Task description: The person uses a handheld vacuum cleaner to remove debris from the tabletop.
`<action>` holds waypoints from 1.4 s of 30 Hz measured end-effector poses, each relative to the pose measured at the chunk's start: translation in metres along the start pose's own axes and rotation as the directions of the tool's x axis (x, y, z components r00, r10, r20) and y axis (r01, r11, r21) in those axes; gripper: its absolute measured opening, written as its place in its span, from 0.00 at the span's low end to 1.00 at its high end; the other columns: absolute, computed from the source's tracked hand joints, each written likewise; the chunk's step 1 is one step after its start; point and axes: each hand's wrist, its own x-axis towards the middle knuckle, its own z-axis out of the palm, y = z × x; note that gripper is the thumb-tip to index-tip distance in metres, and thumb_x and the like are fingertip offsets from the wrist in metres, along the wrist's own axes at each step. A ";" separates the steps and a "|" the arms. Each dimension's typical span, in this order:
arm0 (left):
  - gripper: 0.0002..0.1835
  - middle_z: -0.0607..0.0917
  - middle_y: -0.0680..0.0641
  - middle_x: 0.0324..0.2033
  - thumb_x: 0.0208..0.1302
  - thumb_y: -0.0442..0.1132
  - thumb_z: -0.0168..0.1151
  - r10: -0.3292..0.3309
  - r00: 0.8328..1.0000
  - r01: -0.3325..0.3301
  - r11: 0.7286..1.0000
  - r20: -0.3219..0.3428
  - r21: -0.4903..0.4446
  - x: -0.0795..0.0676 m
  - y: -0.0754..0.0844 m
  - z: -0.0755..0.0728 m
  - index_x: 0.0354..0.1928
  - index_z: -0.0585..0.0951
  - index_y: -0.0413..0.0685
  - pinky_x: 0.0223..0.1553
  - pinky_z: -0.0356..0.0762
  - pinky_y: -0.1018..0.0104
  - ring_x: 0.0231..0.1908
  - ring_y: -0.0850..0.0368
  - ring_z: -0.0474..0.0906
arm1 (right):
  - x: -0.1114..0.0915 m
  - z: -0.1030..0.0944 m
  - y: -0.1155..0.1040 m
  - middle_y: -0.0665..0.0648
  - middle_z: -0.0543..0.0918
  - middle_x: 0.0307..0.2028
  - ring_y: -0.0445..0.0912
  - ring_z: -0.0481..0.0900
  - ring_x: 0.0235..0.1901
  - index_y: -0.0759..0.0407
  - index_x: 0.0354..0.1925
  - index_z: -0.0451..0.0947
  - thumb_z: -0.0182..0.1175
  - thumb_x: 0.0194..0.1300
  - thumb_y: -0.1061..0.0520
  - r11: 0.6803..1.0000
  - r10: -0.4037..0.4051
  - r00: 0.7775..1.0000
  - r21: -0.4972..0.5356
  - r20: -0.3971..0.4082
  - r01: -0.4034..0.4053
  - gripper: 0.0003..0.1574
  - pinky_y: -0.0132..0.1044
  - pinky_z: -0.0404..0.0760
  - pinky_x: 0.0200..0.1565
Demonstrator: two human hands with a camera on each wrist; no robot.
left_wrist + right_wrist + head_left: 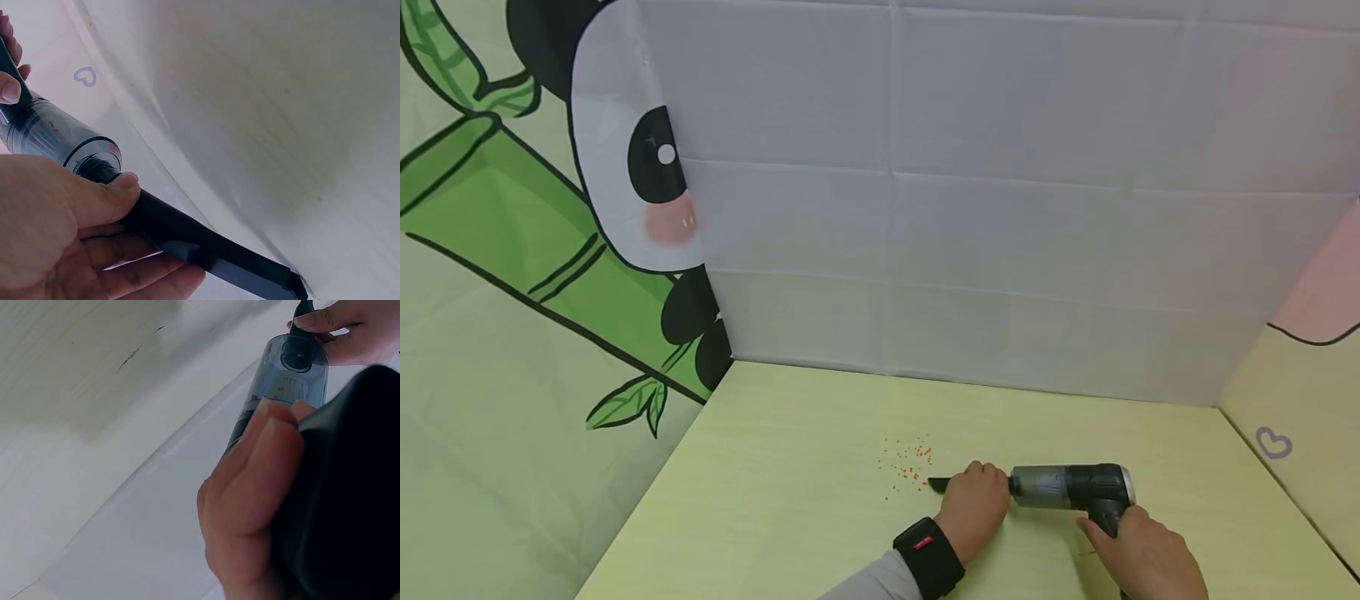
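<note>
A black handheld vacuum cleaner [1093,485] with a see-through dust cup [1037,485] lies level above the table, its nozzle pointing left. My right hand [1153,554] grips its handle. With thumb and fingers my left hand [976,504] holds the long black nozzle [181,231] near where it joins the cup. The nozzle's slanted tip [937,484] is right at the edge of a patch of small orange crumbs [910,473]. A few reddish bits [281,389] show inside the cup in the right wrist view.
The pale yellow table [775,500] meets a plain light cloth wall [1000,250] at the back. A printed cloth with a panda and bamboo [527,217] hangs at the left. Another printed cloth with a heart [1274,443] stands along the right edge.
</note>
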 end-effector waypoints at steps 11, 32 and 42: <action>0.12 0.73 0.55 0.19 0.63 0.51 0.55 0.013 1.000 -0.013 1.000 -0.018 0.001 -0.011 -0.004 -0.006 0.28 0.79 0.54 0.13 0.69 0.72 0.21 0.64 0.68 | -0.011 0.004 -0.005 0.55 0.69 0.15 0.48 0.68 0.15 0.68 0.25 0.65 0.47 0.54 0.22 1.000 0.012 1.000 -0.006 -0.003 -0.012 0.48 0.40 0.67 0.17; 0.11 0.73 0.56 0.20 0.64 0.50 0.54 0.111 0.990 -0.115 0.992 -0.090 -0.043 -0.064 -0.024 -0.014 0.28 0.79 0.54 0.14 0.70 0.72 0.22 0.64 0.68 | -0.089 0.027 -0.045 0.54 0.68 0.13 0.46 0.66 0.12 0.63 0.20 0.65 0.47 0.50 0.19 0.992 0.125 0.989 0.044 -0.082 -0.122 0.47 0.38 0.66 0.14; 0.10 0.74 0.56 0.22 0.65 0.49 0.54 0.152 0.983 -0.156 0.987 -0.102 -0.034 -0.066 -0.036 -0.023 0.32 0.80 0.55 0.15 0.70 0.74 0.23 0.64 0.69 | -0.099 0.025 -0.060 0.56 0.71 0.14 0.48 0.69 0.13 0.64 0.22 0.67 0.46 0.49 0.17 0.986 0.163 0.984 0.058 -0.069 -0.159 0.49 0.39 0.68 0.15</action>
